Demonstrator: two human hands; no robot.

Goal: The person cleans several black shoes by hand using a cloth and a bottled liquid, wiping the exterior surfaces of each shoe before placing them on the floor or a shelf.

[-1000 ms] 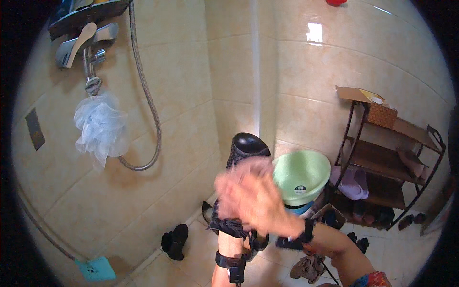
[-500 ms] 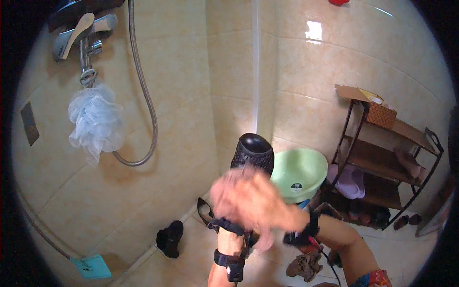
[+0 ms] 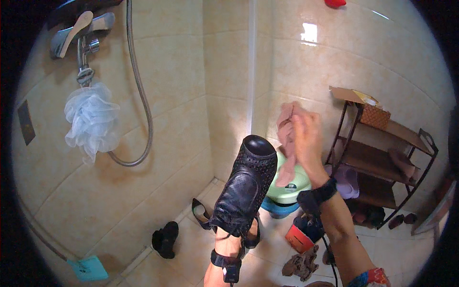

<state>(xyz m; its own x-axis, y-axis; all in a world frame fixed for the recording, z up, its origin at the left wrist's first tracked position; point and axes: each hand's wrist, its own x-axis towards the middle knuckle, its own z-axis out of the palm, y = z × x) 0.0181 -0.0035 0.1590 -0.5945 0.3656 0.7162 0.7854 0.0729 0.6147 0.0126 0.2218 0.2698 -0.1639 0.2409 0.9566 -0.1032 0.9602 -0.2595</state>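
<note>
A black perforated leather ankle boot, with a round opening at its upper end, stands tilted over my left hand. The hand is inside the boot and holds it up from within; only my left wrist shows below, and the fingers are hidden. To the right of the boot, my right hand is raised, a little blurred, and grips a crumpled pink cloth. The cloth hangs down in front of the light green basin, apart from the boot.
Under the green basin is a blue one. A brown rack with shoes stands at the right. On the floor lie a black shoe, a black pump, a red box and a brown cloth. A shower hose hangs left.
My right hand has lifted the pink cloth off the boot, up and to the right. The boot, covered in part before, now shows along its length on my left hand.
</note>
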